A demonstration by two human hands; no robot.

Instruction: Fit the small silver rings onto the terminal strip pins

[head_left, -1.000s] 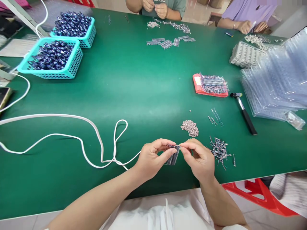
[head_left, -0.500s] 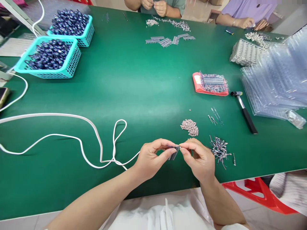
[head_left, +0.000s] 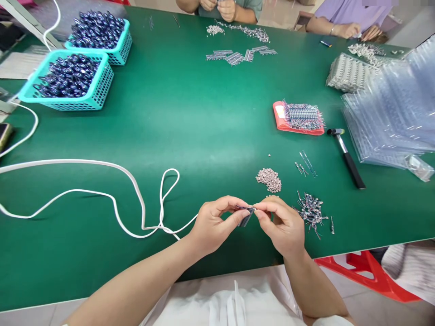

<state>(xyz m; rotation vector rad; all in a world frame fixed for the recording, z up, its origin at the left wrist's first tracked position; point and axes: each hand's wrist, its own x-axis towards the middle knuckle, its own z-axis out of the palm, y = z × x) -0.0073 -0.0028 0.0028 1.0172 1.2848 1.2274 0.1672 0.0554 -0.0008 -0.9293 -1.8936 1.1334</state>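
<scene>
Between thumb and fingers my left hand [head_left: 217, 224] pinches a dark strip of small leaded parts [head_left: 245, 220], which hangs down below the thumb. At the strip's right end, the fingertips of my right hand [head_left: 282, 224] are pressed together; whatever tiny piece they hold is too small to name. A pile of small pinkish ring-like pieces [head_left: 269, 179] lies just beyond my hands. Right of my right hand is a heap of loose small parts with wire leads [head_left: 311, 209], with a single one beside it.
White cables [head_left: 129, 170] loop across the left. Turquoise baskets [head_left: 107, 86] of dark blue parts stand at the far left. A hammer [head_left: 350, 165], a red packet [head_left: 280, 118] of parts and stacked clear plastic trays [head_left: 390, 117] lie right. Two people work across the table.
The strip in my left hand has swung up slightly, so less of it hangs below my thumb. Both hands stay in nearly the same place. The view has shifted a little.
</scene>
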